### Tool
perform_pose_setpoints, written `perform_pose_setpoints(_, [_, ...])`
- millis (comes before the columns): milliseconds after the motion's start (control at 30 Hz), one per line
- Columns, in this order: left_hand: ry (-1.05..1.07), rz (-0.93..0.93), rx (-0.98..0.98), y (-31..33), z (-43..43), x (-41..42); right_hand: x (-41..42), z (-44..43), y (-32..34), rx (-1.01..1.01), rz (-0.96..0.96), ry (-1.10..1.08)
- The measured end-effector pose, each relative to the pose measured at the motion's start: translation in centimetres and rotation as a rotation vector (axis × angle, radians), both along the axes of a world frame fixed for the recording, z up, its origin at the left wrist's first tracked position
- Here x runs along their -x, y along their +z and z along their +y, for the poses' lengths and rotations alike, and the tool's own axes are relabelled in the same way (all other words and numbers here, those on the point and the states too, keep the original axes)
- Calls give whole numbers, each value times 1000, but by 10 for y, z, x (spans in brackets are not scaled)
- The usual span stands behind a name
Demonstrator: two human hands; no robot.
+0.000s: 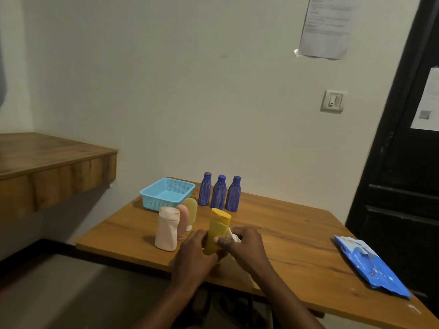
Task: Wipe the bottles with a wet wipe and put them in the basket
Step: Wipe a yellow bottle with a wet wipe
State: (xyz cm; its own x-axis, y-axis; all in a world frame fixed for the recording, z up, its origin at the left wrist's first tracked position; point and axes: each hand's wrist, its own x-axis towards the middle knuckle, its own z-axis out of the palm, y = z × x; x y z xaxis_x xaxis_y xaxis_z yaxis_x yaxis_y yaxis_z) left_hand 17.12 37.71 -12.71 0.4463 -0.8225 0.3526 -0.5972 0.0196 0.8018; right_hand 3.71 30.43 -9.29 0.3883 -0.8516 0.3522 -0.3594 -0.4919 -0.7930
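I hold a yellow bottle [217,230] upright over the wooden table [297,236]. My left hand [193,254] grips its lower body. My right hand [247,249] presses a white wet wipe [234,236] against the bottle's right side. To the left stand a white bottle [167,228], a pink bottle [183,220] and a pale yellow bottle [191,211]. Three blue bottles [219,195] stand in a row at the back. The light blue basket [166,193] sits at the table's far left corner and is empty.
A blue pack of wet wipes [370,265] lies near the table's right edge. A wooden shelf [50,160] juts from the wall at the left. A dark door [403,162] stands at the right, close to the table.
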Motion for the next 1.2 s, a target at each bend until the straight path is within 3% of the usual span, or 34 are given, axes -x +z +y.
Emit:
perform_pose_setpoints(133, [51,24,37,-2,13,-14,-22,10,2,-11,-48,77])
perform_pose_setpoints(300, [130,64,75,-8,28,-22,-46,8,-6,-4,-105,13])
perform_pose_setpoints(567, [109,-4,36,-20,38,-20,-67,5,-15,-44,-132,7])
perform_pose_setpoints(1000, [98,-26,-42,-15,31,-18,-63,6,-12,-30,-118,37])
perform_pose_setpoints(1200, [43,-1,38,-15,30,-6,-40,5,-4,23,-138,29])
